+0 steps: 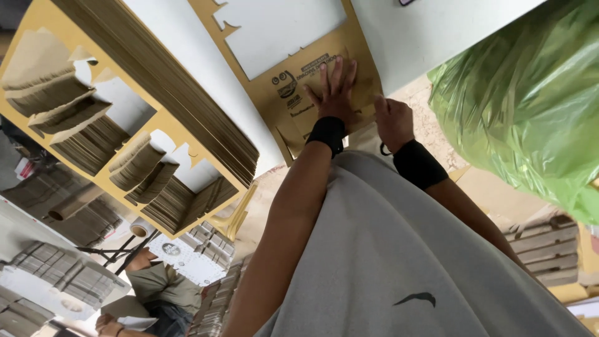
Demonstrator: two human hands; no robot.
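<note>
1. Nearest the camera: the person's grey shirt (399,262) fills the lower frame, with both forearms reaching out from it, each wearing a black wristband.
2. Left hand (336,93): fingers spread wide and flat, palm pressed down on the flat brown die-cut cardboard blank (324,81). It grips nothing, only pins the sheet.
3. Right hand (393,122): fingers curled loosely at the blank's near edge, just beside the left wrist. Cannot tell whether it pinches a flap or only rests there; the fingertips are hidden.
4. Where the blank is: it lies flat on the white worktable (430,37), its near end hanging at the table's near edge, black print facing up, a large rectangular cutout at its far end.
5. Progress, as a judgement: the sheet looks fully flat, with no panel raised and no crease folded up. So it is placed and held down, and any folding at the near flaps seems barely begun.
6. Farther left along the table: a tall stack of the same brown die-cut cardboard sheets (156,106), reaching toward the near left edge. It is a big pile, and no finished pieces are visible on the table.
7. Right side: a bulging green plastic bag (524,100), beside the table's right edge.
8. Farthest, lower left: another person (156,287) seated among more cardboard piles, apart from this bench.
</note>
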